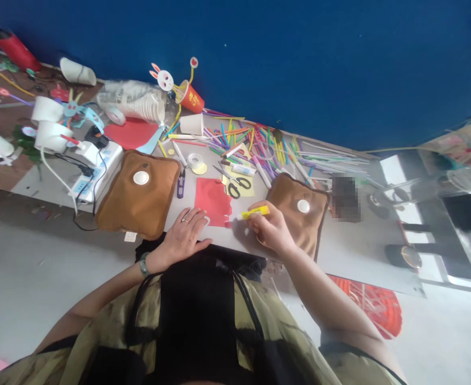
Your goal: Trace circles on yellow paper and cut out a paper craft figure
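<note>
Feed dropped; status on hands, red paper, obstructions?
Right hand gripping yellow tube. Left hand at lower left of red paper. Scissors crowding its upper right.

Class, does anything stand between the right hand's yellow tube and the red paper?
Nothing visible: the right hand holds the yellow tube, its pale tip near the right edge of the red paper. The scissors lie farther back, off that line.

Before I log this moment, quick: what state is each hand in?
Left hand: open, palm down at the red paper's left edge.
Right hand: closed, holding a yellow tube.
</note>
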Motion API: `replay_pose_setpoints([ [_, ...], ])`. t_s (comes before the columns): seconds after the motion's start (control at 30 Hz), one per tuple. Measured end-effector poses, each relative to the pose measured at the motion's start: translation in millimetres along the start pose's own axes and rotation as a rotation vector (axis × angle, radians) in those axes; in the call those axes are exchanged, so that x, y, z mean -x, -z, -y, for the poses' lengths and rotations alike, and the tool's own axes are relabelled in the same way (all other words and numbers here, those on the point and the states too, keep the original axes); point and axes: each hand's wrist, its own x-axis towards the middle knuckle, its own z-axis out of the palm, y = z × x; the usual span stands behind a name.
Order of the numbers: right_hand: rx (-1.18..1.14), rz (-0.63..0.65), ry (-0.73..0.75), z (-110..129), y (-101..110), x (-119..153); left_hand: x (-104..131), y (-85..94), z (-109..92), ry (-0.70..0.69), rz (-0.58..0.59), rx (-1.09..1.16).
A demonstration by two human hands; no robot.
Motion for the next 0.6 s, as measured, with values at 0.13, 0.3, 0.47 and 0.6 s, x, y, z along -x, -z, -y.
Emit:
replay_pose_setpoints([
  [0.13, 0.293, 0.194, 0.169, 9, -16, 0, 0, 0.3, 0, -0.001, -0.013, 0.017],
  [0.3, 0.571, 0.345, 0.316, 14, -33, -7, -2, 1.0, 0, 0.002, -0.02, 0.04],
  [0.47, 0.698, 0.349, 0.368, 8, -43, -15, -2, 0.9, -1, 0.022, -0.014, 0.051],
  [0.6, 0.745, 0.372, 0.359, 5, -46, -20, -2, -0.9, 0, 0.015, -0.015, 0.046],
])
